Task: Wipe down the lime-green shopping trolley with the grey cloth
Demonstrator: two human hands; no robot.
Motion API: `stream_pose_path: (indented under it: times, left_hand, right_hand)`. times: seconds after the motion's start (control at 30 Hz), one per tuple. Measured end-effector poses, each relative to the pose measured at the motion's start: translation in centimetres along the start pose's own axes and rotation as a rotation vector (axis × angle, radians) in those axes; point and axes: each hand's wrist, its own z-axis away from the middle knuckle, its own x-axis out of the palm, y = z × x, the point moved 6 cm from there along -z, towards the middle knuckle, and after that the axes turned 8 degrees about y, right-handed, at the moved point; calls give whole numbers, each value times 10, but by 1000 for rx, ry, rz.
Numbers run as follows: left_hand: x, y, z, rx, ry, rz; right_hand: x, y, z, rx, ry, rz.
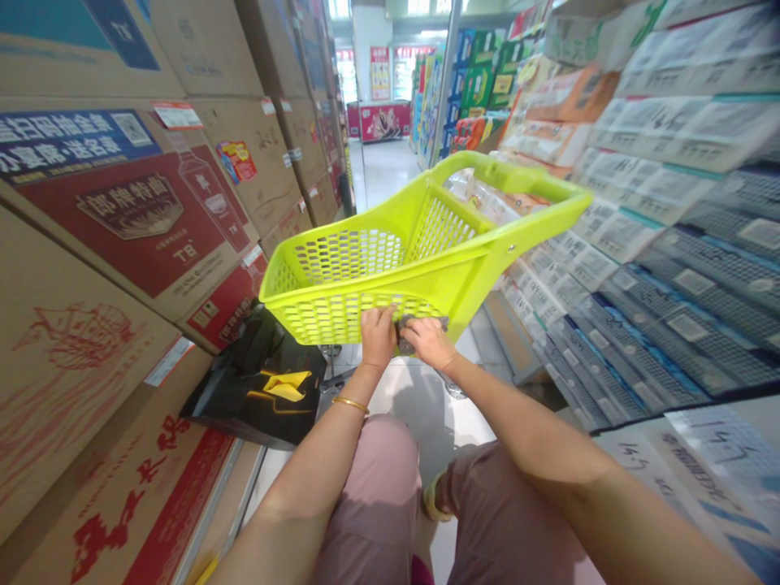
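Note:
A lime-green plastic shopping cart (pixel 341 280) with perforated walls stands across the aisle in front of me, its handle loop towards the upper right. Against the lower part of its near wall rests my left hand (pixel 378 335), fingers curled at the wall. Close beside it, my right hand (pixel 430 341) has its fingers closed over a dark grey cloth (pixel 405 335), pressed to the same wall. The cloth reaches my left thumb; whether that hand also grips it is hidden. Some plastic-wrapped goods (pixel 481 195) show behind the cart's inner divider, near the handle.
Stacked cardboard cartons (pixel 134 203) line the left side. A black bag or box (pixel 262 390) with a yellow piece on it lies by the cart's front end. Packaged goods (pixel 646 268) are piled on the right. Behind the cart, a tiled aisle (pixel 390 166) runs towards a red display case (pixel 385 122).

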Motion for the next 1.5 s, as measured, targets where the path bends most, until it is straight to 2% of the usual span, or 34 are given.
stream_pose_path:
  times: [0.13,0.27,0.47,0.57,0.67,0.77,0.9,0.97,1.03,1.17,1.3,1.4,1.5]
  left_hand:
    - [0,-1,0,-4,-6,7]
    - [-2,-2,1,6,4,28]
    - [-5,-1,1,15,-25,19]
    - [-8,2,0,22,-53,6]
    - [-18,8,-3,49,-28,29]
    - [-36,13,-12,50,70,62]
    - [-63,13,-34,-9,347,-49]
    - [-67,12,-46,-61,415,-56]
    - [-63,10,-57,-109,383,-32]
    - [-49,10,-65,-89,258,2]
    - [-46,11,-65,-54,240,-29]
    - [-46,14,-65,-41,232,-36]
    - [-45,16,-66,-64,231,-42]
  right_hand:
    - [4,-6,0,-18,-33,1]
    - [-12,-4,-16,-14,14,11]
    - [-52,2,-46,42,193,18]
    - [-74,7,-54,85,334,12]
    - [-92,13,-58,199,491,-1]
    - [-99,12,-60,267,562,-17]
    - [-91,-3,-69,205,510,11]
    - [-85,-9,-73,167,481,34]
    - [-79,-11,-76,151,466,50]
    - [-70,-3,-74,134,410,89]
    - [-73,12,-64,104,387,146]
    - [-87,31,-52,154,453,196]
    - [-105,50,-40,271,595,228]
